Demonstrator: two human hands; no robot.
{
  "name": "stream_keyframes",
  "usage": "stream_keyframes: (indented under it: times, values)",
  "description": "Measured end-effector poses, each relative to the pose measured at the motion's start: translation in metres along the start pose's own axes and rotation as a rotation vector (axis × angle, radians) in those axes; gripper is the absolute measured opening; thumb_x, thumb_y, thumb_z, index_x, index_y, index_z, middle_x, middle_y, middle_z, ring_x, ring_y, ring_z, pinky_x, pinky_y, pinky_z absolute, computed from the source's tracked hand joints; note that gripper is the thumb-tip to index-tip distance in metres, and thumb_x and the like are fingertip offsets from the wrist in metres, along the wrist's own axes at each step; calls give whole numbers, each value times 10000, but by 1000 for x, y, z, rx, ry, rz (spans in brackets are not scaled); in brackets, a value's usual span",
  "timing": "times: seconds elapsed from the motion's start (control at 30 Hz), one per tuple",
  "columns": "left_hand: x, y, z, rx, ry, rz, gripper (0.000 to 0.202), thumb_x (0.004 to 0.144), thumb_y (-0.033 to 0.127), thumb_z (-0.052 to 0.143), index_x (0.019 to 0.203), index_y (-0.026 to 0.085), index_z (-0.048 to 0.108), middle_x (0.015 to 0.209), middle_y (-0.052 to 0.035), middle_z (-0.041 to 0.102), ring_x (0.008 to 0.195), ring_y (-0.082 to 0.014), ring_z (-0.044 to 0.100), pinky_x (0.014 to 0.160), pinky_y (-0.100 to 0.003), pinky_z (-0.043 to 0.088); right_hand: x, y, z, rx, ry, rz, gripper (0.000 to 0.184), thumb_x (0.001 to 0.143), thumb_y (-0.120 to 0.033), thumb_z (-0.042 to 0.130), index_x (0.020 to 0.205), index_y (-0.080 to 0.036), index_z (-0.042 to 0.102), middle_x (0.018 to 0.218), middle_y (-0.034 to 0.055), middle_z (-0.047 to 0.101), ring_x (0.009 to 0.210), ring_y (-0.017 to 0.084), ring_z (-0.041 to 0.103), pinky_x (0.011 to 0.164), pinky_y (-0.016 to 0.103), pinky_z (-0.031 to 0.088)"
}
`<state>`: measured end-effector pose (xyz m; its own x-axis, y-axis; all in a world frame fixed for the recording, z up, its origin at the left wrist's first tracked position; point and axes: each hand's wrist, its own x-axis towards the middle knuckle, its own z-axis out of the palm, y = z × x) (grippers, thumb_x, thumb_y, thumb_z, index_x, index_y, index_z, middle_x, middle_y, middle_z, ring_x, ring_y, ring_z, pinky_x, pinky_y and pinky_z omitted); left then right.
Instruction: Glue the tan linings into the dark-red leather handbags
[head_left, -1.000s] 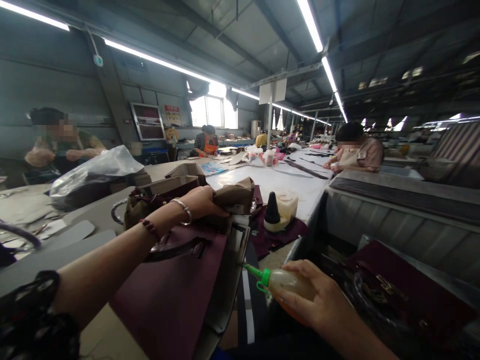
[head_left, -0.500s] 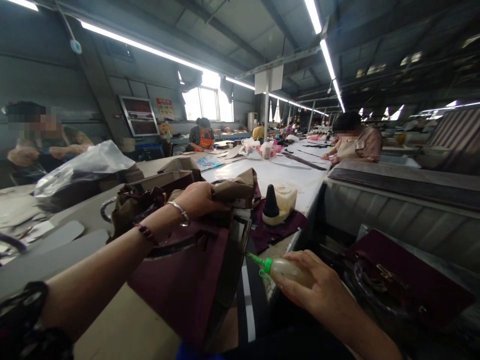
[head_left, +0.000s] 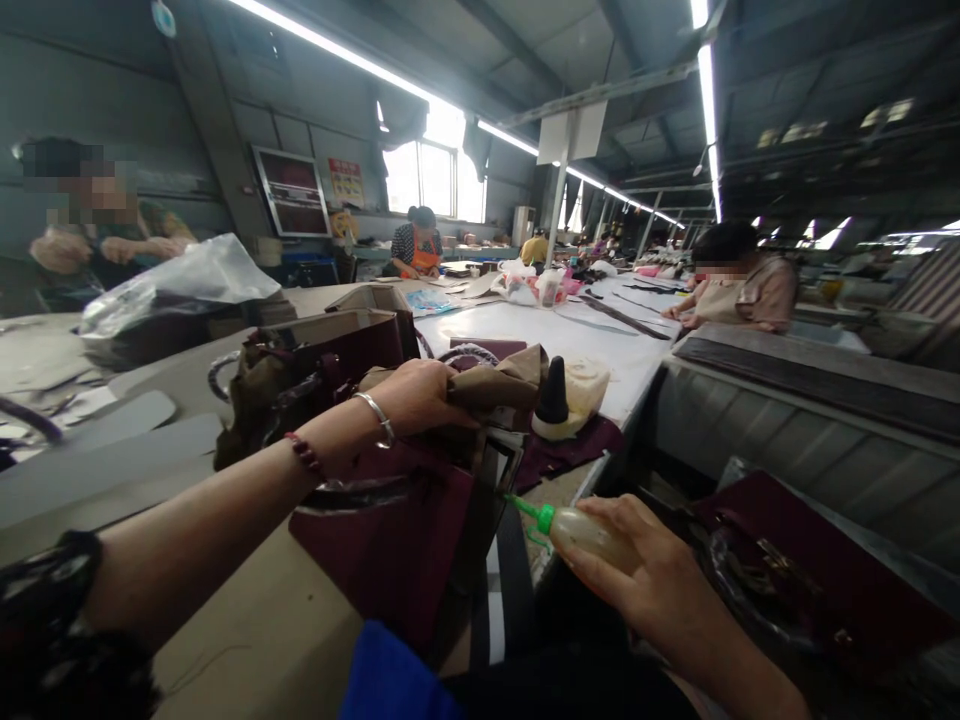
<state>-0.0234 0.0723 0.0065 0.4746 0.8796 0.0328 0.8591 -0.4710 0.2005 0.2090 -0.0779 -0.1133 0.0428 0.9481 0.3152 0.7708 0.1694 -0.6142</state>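
Gaping at one side, seemingly part-assembled — maroon bag [head_left: 394, 540]; brown fabric [head_left: 510, 380] is clasped by left hand [head_left: 421, 396], squeeze bottle [head_left: 581, 532] by right hand [head_left: 645, 550].

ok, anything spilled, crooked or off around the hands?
Nothing looks clearly spilled or damaged. Slightly untidy: an irregular maroon scrap lies beneath the pale container, near the edge of the white table. The maroon bag also sits askew, the left hand gripping brown fabric at its top.
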Motion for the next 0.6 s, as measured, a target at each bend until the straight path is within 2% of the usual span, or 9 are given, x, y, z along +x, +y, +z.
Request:
stream_keyframes:
  times: [0.23,0.47,0.6]
  values:
    - [12,-1,5,25,-14,44,346,665,473,693,828,168,699,688,-5,634,720,-177,597,588,-222,370,-7,5,6,-52,-110,-19,249,812,-378,576,1027,-259,617,929,19,605,810,173,642,747,293,526]
    - [26,1,14,-15,-66,10,375,644,480,704,871,181,705,764,-18,675,777,-201,605,630,-230,405,0,14,2,-78,47,-88,301,825,-454,582,1051,-256,602,951,25,591,833,184,636,772,307,521]
    - [38,-3,24,-38,-76,26,415,613,513,704,878,195,710,765,-22,670,762,-214,607,630,-251,411,-2,18,9,-105,-71,-63,240,841,-358,568,1054,-250,597,953,32,597,818,178,639,751,298,525]
